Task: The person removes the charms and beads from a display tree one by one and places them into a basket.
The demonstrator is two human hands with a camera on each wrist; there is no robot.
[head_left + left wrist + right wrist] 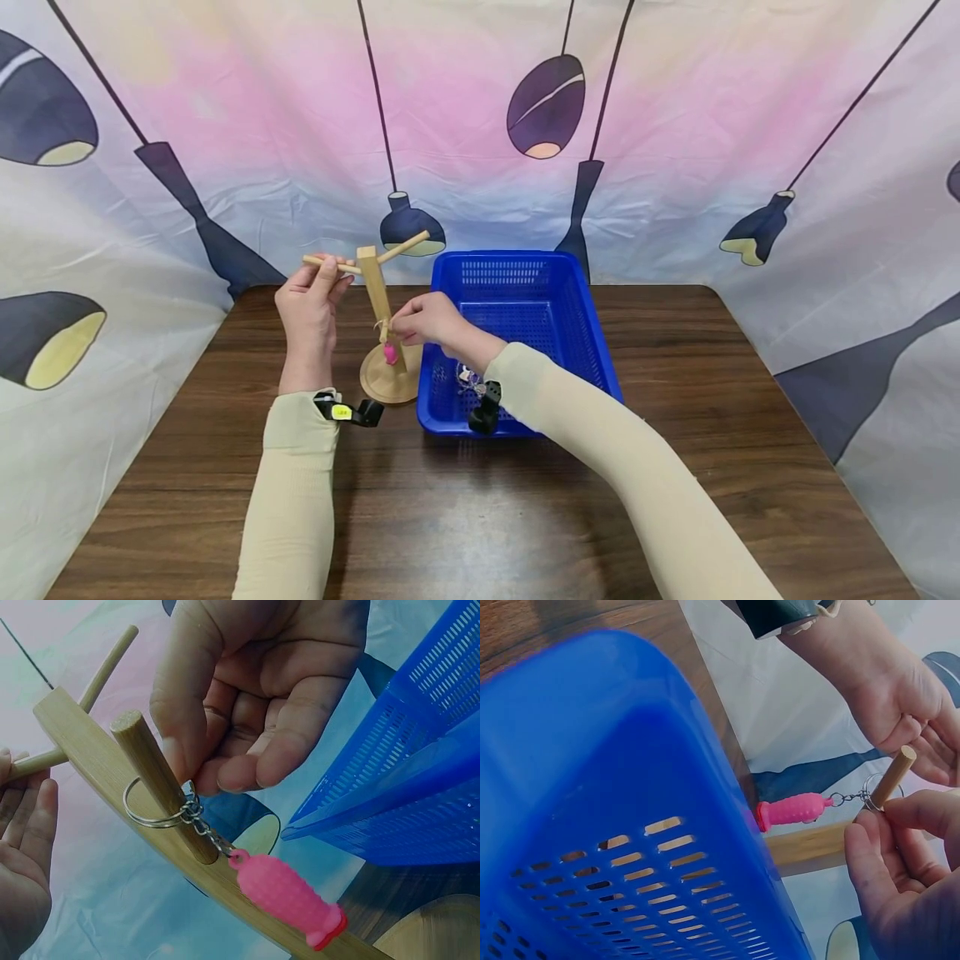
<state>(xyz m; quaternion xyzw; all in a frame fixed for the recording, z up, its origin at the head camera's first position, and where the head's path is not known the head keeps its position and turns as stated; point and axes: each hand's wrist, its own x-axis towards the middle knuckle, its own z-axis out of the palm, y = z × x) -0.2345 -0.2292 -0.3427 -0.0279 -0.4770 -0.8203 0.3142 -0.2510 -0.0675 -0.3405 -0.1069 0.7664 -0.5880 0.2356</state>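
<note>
A wooden stand [377, 293] with a round base and side pegs stands left of the blue basket. High on it, my left hand [309, 315] grips one upper peg between thumb and fingers. Lower down, my right hand [431, 319] pinches a keychain [289, 900] by its metal ring end. The split ring [150, 823] lies around a lower peg [154, 765], near its middle. From the ring's short chain hangs a pink bumpy charm with a red end. The right fingertips partly hide the ring's clasp.
The blue plastic basket [517, 257] sits right beside the stand, under my right forearm. Some small metallic and coloured items [470, 379] lie in its near left corner. Everything rests on a dark wooden table [675, 358], with a patterned cloth [465, 108] behind.
</note>
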